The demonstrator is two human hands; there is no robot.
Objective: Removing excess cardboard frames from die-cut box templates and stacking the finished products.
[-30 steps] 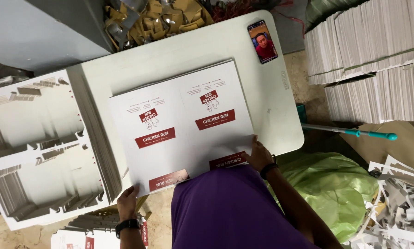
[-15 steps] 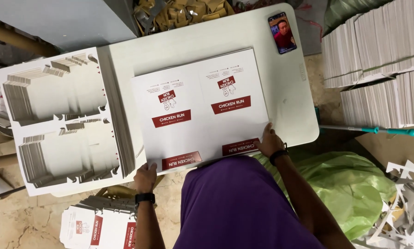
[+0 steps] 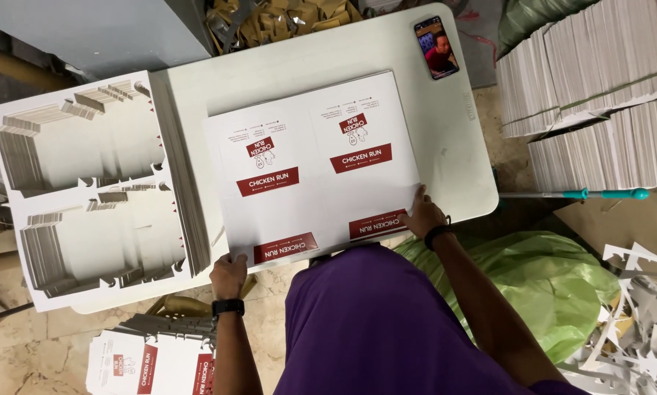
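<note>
A white printed cardboard sheet point(image 3: 306, 164) with red label bands and two package layouts lies flat on a white table point(image 3: 445, 132). My left hand point(image 3: 228, 275) grips its near left corner, which overhangs the table's front edge. My right hand point(image 3: 423, 212) holds the sheet's near right corner. Each wrist wears a dark band.
A stack of die-cut white blanks point(image 3: 87, 183) covers the table's left end. A phone point(image 3: 436, 47) with a lit screen lies at the far right corner. Tall sheet stacks point(image 3: 599, 95) stand on the right, a green bag point(image 3: 533, 285) and printed sheets point(image 3: 149, 362) on the floor.
The view has shifted so the table and sheet sit further right in the picture. Both hands keep their hold on the sheet's near corners; the sheet looks slightly turned.
</note>
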